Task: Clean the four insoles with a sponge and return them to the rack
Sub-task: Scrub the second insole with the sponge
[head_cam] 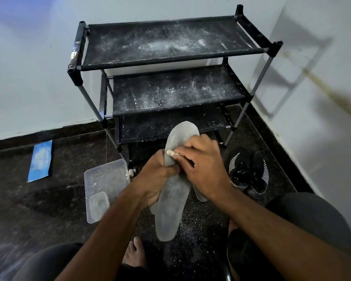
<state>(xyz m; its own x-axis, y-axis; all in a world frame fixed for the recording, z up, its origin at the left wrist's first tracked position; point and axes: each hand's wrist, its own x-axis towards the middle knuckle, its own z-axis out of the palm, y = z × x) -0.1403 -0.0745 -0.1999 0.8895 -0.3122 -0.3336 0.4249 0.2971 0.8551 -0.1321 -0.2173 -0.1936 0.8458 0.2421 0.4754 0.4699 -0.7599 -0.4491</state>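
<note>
Gripping grey insole [171,209] mid-length, left hand [157,179]; right hand [203,169] fingers pinching sponge [170,152] against it.

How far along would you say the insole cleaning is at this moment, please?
Nothing looks finished: the rack shelves hold only white dust, no insoles. In hand: the left hand holds a grey insole while the right hand rubs a small pale sponge piece on it. Another insole shows behind. Left: finishing these, any others, and racking all.
</note>
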